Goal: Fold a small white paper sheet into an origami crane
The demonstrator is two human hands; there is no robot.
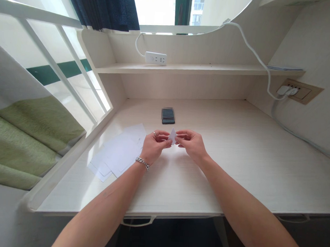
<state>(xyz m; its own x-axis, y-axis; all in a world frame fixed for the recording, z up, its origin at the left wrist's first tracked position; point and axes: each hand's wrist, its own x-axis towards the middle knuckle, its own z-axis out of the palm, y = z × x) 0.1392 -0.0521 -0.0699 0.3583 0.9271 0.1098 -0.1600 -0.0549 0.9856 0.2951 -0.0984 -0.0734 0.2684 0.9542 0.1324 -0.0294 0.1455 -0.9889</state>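
Observation:
Between my two hands, a small folded piece of white paper (172, 135) is held up just above the desk, its pointed tip upward. My left hand (155, 144), with a ring and a chain bracelet, pinches its left edge between thumb and fingers. From the other side, my right hand (191, 143) pinches the right edge the same way. Loose white paper sheets (120, 150) lie overlapping on the desk beside my left wrist. Beyond my hands lies a dark phone-like object (168, 116), partly blurred out.
The pale desk (253, 156) has a raised shelf (197, 69) at the back. On that shelf sits a white power strip (155, 58). A white cable (252, 50) runs to a wall socket (300, 91) at the right. White railings (72, 72) and green-and-grey bedding (25, 136) border the left side.

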